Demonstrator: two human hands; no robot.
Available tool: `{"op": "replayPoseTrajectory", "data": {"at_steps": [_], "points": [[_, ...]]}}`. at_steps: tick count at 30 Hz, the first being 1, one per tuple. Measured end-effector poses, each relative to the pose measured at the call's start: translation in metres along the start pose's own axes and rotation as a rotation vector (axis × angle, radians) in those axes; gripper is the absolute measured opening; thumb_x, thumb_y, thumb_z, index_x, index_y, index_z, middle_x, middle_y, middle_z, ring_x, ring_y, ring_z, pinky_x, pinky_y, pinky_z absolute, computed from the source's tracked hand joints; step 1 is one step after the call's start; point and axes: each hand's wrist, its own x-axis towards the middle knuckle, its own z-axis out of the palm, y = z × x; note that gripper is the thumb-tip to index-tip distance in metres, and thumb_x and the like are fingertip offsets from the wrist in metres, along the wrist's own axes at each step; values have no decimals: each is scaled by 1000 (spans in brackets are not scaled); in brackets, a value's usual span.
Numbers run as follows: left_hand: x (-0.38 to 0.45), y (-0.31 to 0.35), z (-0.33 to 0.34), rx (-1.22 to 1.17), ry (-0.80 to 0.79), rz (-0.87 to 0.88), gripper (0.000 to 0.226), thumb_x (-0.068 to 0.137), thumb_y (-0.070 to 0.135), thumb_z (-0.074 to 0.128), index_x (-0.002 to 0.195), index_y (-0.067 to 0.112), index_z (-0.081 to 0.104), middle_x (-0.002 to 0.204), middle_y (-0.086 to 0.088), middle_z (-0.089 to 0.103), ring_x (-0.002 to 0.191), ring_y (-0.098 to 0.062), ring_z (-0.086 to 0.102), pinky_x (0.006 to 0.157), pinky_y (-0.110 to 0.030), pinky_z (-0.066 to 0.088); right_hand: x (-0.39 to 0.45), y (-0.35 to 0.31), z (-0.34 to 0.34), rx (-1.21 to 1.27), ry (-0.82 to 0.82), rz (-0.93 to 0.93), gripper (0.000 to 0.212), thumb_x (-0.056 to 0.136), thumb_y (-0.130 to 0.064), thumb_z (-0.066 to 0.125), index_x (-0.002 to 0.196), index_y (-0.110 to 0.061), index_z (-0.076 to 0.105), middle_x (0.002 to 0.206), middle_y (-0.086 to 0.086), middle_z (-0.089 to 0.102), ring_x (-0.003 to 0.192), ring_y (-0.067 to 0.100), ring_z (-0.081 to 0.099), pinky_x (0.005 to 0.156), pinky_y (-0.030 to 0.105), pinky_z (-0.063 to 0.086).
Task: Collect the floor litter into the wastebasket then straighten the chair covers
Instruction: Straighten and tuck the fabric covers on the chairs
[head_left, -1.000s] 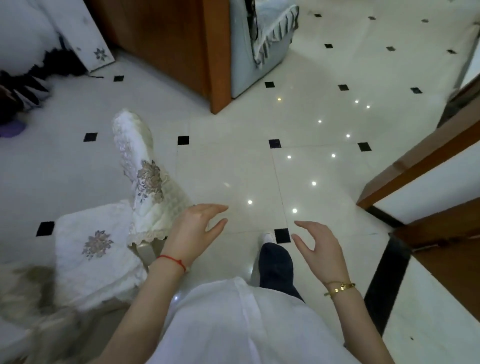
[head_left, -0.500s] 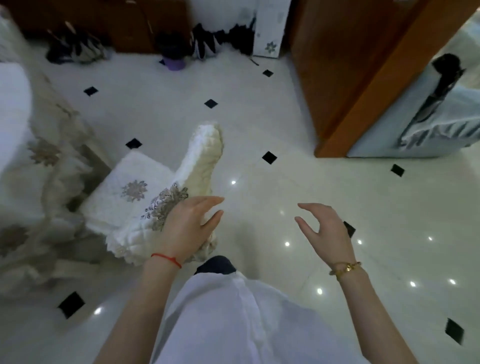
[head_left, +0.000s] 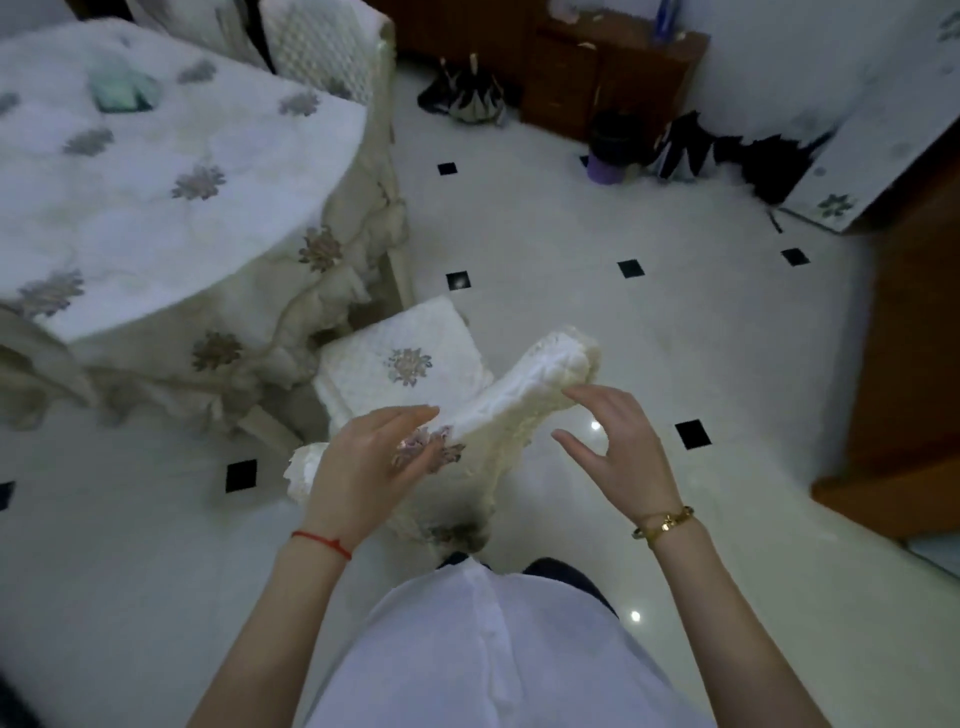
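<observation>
A chair with a cream quilted cover stands in front of me; its backrest cover (head_left: 524, 384) runs from lower left to upper right, and its seat cushion (head_left: 400, 358) carries an embroidered flower. My left hand (head_left: 363, 467) rests against the lower part of the backrest cover, fingers spread over its flower patch. My right hand (head_left: 618, 447) hovers beside the cover's top, fingertips touching its edge, fingers apart. A purple wastebasket (head_left: 610, 150) with a dark liner stands far back by the wall.
A round table (head_left: 156, 182) with a white flowered cloth fills the upper left. A second covered chair (head_left: 322, 57) stands behind it. A wooden cabinet (head_left: 597, 73) and dark umbrellas (head_left: 727, 150) line the back wall. A wooden door frame (head_left: 904, 364) is at right.
My view has turned left, bringing the table and the wastebasket into sight. Both hands have closed in on the chair's backrest cover, the right one reaching its top.
</observation>
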Motion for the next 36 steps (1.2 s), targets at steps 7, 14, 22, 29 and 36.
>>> {"op": "replayPoseTrajectory", "data": {"at_steps": [7,14,22,29,36], "points": [[0,-7,20,35,-84,-259,47,78,49,68,116,22,68,104,7,71,93,-11,64,79,-11,41,71,30,21,28,-290,-276,54,82,-41,68,128,-18,55,127,-2,56,122,13,46,108,31,35],[5,-23,46,51,-51,-403,65,66,66,64,113,21,68,109,2,71,97,-16,64,86,-20,42,119,57,51,-3,-500,-479,56,74,-39,74,123,-19,57,121,-1,60,115,18,50,104,31,32],[8,-39,58,4,-10,-518,51,64,65,70,105,34,71,99,15,71,91,-7,64,76,-14,41,154,66,80,14,-677,-630,41,73,-45,73,106,-24,65,101,-4,68,95,18,60,84,23,37],[9,-47,64,87,105,-529,49,60,68,63,99,39,73,92,16,73,84,-4,65,69,-15,45,165,75,90,116,-647,-723,35,77,-48,70,102,-24,68,97,-7,71,88,13,65,78,31,51],[56,-54,61,173,179,-574,52,60,74,57,94,39,75,83,15,74,75,-4,68,61,-13,40,230,68,89,132,-672,-671,24,73,-43,71,93,-29,72,87,-10,73,79,11,65,76,25,49]]}}
